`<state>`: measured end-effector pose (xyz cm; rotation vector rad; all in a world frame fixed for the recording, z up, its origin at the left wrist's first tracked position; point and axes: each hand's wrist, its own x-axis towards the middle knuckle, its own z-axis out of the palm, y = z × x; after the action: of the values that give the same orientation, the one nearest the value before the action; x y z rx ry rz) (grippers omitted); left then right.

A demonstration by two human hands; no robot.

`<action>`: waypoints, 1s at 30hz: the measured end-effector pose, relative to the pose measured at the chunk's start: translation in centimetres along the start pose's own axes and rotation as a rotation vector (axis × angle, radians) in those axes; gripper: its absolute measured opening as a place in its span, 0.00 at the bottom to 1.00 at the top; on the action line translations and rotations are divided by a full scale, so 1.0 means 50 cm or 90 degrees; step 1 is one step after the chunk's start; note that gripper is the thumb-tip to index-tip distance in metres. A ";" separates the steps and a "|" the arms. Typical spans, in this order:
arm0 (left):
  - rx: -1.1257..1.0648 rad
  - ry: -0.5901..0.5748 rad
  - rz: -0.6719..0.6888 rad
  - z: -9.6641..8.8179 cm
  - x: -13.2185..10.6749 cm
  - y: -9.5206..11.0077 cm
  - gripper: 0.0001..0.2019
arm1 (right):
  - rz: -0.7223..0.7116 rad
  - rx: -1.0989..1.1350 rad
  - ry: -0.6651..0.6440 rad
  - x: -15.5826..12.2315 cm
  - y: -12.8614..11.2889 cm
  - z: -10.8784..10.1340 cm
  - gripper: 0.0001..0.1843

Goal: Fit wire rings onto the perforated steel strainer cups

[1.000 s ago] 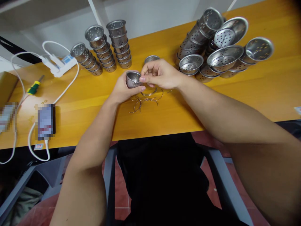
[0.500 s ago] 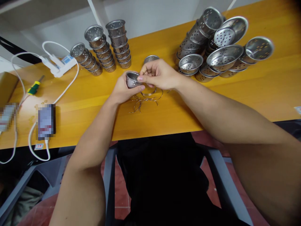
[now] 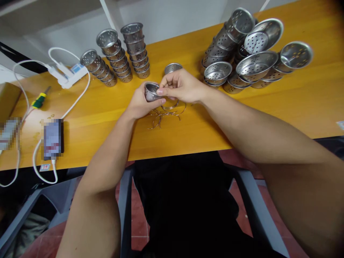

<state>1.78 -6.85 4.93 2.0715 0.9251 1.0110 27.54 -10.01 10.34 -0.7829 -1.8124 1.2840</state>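
A small perforated metal cup is gripped in my left hand, tilted with its mouth up and toward me. At the cup's right rim my right hand is closed, thumb and fingers pinched together. Whatever lies in that pinch is hidden or too small to name. Under both hands several thin curved wires and a wire ring lie on the wooden table. Just behind my right hand stands another perforated cup, partly covered by the fingers.
Stacks of perforated cups stand at the back left. More stacked cups and wider strainers crowd the right side. On the left are a white power strip with cables, a green-yellow screwdriver and a phone on a cable.
Almost nothing differs. The cup and the fingers of my right hand have shifted very slightly at the rim; everything else stays in place.
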 end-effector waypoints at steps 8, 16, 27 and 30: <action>0.014 0.077 0.030 0.004 0.016 -0.041 0.44 | -0.107 -0.121 0.144 0.012 0.069 -0.004 0.42; 0.032 0.105 0.035 -0.003 0.024 -0.066 0.46 | -0.173 -0.325 0.123 -0.005 0.068 0.004 0.37; 0.031 0.062 0.115 -0.004 0.031 -0.086 0.57 | -0.189 -0.380 0.012 -0.009 0.075 0.015 0.35; 0.028 0.058 0.126 -0.004 0.034 -0.105 0.57 | -0.183 -0.395 0.036 -0.013 0.067 0.017 0.33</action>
<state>0.79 -2.57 1.56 2.2025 0.8061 1.2062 27.30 -9.94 6.84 -0.8242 -2.2062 0.5040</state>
